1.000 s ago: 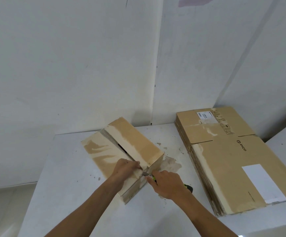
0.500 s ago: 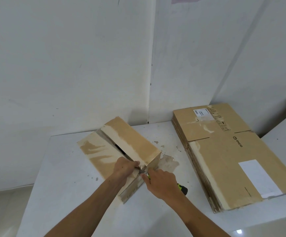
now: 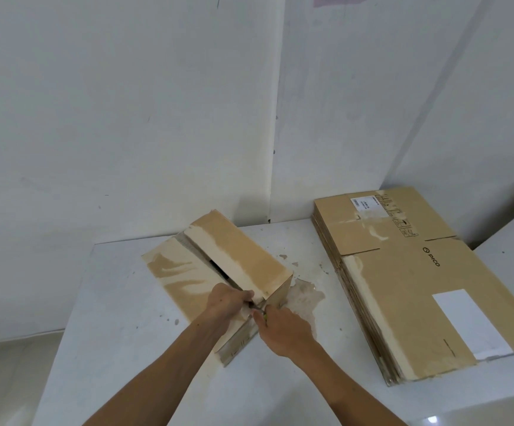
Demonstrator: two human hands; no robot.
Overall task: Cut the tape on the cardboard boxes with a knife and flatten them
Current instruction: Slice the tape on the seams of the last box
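"PICO" — flattened box stack

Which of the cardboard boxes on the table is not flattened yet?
The brown cardboard box under both hands, at the table's left; it stands raised, unlike the flat cardboard stack on the right.

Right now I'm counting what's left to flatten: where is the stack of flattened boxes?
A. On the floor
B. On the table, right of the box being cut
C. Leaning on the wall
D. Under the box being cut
B: the stack of flattened boxes lies on the table, right of the box being cut.
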